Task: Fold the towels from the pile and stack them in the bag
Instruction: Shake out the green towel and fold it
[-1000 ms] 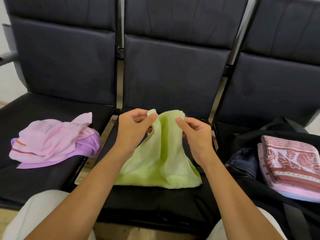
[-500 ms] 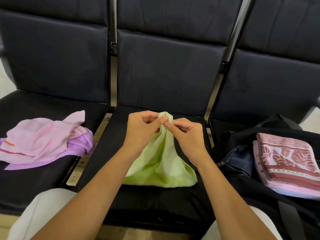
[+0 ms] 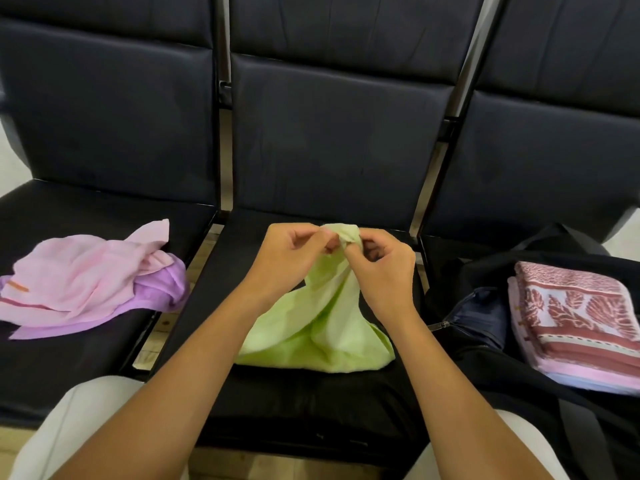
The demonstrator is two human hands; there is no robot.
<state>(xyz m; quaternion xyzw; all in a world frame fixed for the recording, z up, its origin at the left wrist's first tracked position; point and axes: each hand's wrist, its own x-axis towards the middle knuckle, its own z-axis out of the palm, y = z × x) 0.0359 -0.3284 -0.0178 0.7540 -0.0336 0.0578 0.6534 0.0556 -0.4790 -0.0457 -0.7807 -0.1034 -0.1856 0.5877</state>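
A row of three dark padded seats (image 3: 332, 161) is seen from above. On the left seat, a loose pile of towels is heaped: a pale pink towel (image 3: 79, 275) lies crumpled on top of a purple towel (image 3: 162, 285). On the middle seat, a light green towel (image 3: 325, 327) is lifted at its top edge while its lower part rests bunched on the cushion. That top edge is pinched by the left hand (image 3: 291, 251) and, just beside it, by the right hand (image 3: 384, 265), fingers curled round the cloth, the two hands almost touching. On the right seat, an open black bag (image 3: 485, 271) is set, and a folded red-and-white patterned towel (image 3: 575, 313) is stacked inside it.
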